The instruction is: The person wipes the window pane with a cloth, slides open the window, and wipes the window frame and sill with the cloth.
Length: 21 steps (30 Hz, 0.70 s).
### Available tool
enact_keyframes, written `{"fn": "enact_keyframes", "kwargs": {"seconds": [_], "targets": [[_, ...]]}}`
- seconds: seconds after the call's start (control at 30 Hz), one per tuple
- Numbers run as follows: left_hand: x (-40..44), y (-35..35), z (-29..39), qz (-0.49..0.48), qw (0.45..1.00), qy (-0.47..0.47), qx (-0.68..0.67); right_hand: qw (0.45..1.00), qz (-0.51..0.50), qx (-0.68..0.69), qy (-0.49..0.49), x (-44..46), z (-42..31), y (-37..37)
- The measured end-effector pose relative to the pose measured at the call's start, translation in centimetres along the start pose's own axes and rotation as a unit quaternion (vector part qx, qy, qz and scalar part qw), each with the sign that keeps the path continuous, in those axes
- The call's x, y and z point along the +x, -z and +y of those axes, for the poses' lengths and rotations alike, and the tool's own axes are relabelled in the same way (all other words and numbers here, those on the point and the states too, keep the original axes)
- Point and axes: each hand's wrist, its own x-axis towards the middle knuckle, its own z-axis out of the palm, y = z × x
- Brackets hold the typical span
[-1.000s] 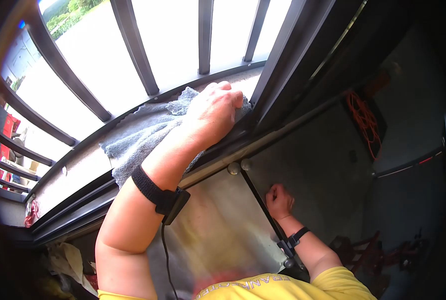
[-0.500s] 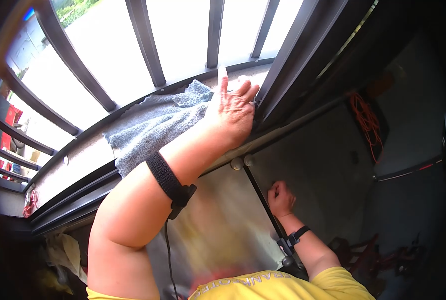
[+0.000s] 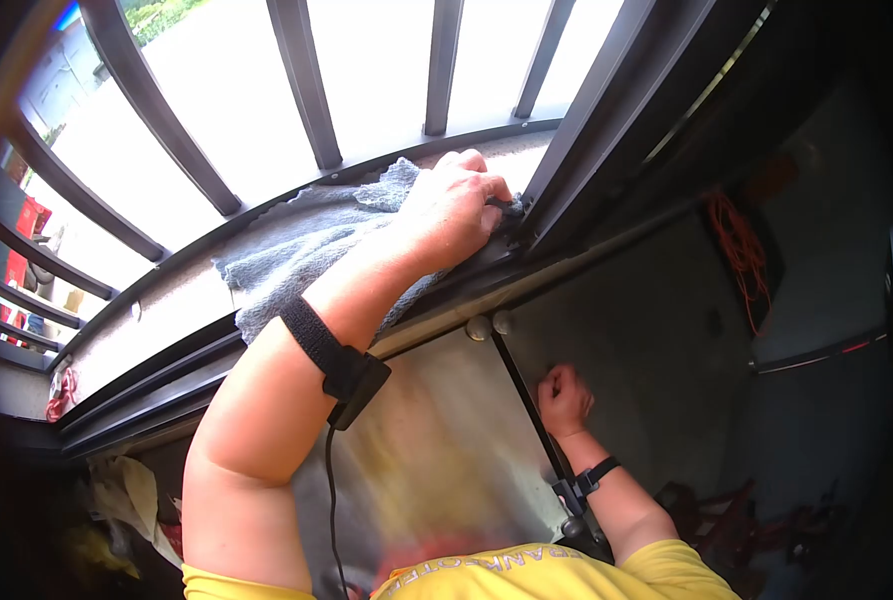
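Observation:
My left hand point(image 3: 456, 215) is on the window sill with its fingers closed on a grey-blue cloth point(image 3: 316, 245). A bit of the cloth shows at the fingertips, in the corner against the dark window frame point(image 3: 576, 130). The rest lies rumpled along the sill and track, partly under my forearm. My right hand point(image 3: 566, 402) is curled into a fist beside a thin black bar point(image 3: 522, 390), lower right of the sill. Nothing shows sticking out of that fist.
Dark upright bars point(image 3: 306, 90) stand along the outer edge of the sill. A shiny metal panel point(image 3: 436, 400) lies below it. An orange cord point(image 3: 736, 250) hangs at the right. A black cable point(image 3: 332, 500) runs down from my left wrist strap point(image 3: 341, 370).
My left hand has turned and its fingers have bent downward onto the cloth at the frame corner; before, a finger pointed up. My right hand stays put. The view has shifted slightly.

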Motion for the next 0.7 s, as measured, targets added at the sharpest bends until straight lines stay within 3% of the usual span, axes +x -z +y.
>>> {"fn": "enact_keyframes", "kwargs": {"seconds": [0.1,0.17,0.23,0.27,0.3,0.4,0.53,0.7], "targets": [[-0.6,0.0,0.8,-0.062,0.992,-0.02,0.107,1.0,-0.001,-0.003,0.001,-0.1,0.1,0.1],[-1.2,0.1,0.9,-0.056,0.992,-0.024,0.111,1.0,0.0,-0.004,0.003,-0.1,0.0,0.1],[-2.0,-0.5,1.0,0.037,0.983,-0.087,0.157,1.0,0.001,-0.007,0.003,-0.2,0.2,-0.1],[-2.2,-0.7,1.2,0.037,0.979,-0.101,0.176,1.0,0.001,-0.011,0.002,-0.3,0.3,-0.2],[-2.1,-0.7,1.1,0.037,0.978,-0.101,0.176,1.0,0.002,-0.011,0.003,-0.2,0.2,-0.2],[-1.4,-0.4,0.8,0.051,0.999,-0.015,-0.002,1.0,0.001,-0.013,-0.001,-0.1,0.1,0.0],[-0.9,-0.3,0.3,-0.033,0.998,-0.05,0.035,1.0,0.004,-0.009,0.005,-0.1,0.1,0.0],[-1.7,-0.7,0.9,-0.011,0.988,-0.061,0.143,1.0,0.002,-0.011,0.004,-0.4,0.2,-0.1]]}}
